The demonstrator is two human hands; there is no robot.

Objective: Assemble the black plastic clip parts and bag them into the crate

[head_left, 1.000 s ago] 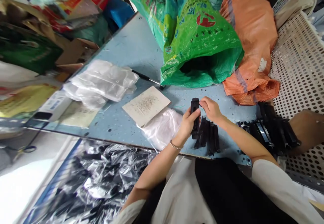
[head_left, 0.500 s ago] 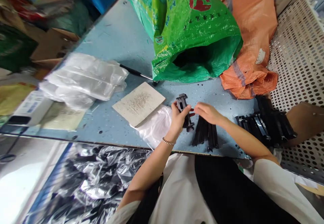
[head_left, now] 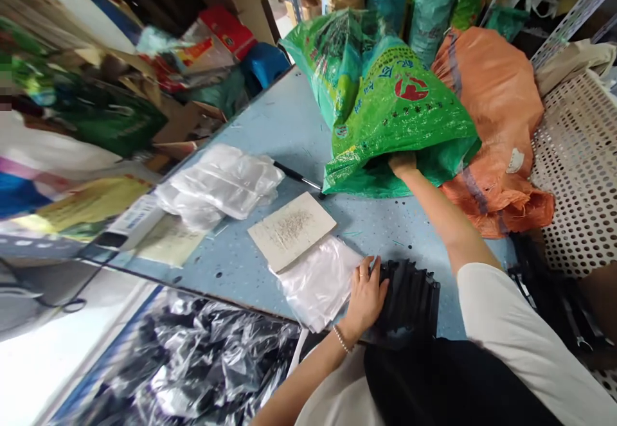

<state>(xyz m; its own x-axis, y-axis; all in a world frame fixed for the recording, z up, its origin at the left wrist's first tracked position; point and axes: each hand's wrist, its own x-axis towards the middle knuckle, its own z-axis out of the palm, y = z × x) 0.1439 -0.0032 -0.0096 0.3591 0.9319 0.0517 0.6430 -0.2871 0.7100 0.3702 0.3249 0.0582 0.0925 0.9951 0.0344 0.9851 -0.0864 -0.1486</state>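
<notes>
My left hand [head_left: 367, 294] rests at the table's front edge, fingers stretched out, its thumb side against a row of long black plastic parts [head_left: 409, 294]. Under and beside its fingers lies a stack of clear plastic bags [head_left: 318, 284], partly covered by a worn beige board [head_left: 292, 230]. My right hand [head_left: 403, 162] reaches into the mouth of a green woven sack [head_left: 385, 124] lying on the table. The sack hides its fingers, so what they hold does not show.
An orange sack [head_left: 491, 105] and a perforated white basket [head_left: 578, 169] stand to the right, with more black parts [head_left: 535, 291] near them. Further left are a pile of clear bags [head_left: 222, 185] and a black-handled tool [head_left: 296, 177]. Below the edge lie bagged black items [head_left: 202, 355].
My right hand has gone from beside the left hand into the green sack. The black part in my left hand is no longer there; that hand now lies by the row. The view has tilted up.
</notes>
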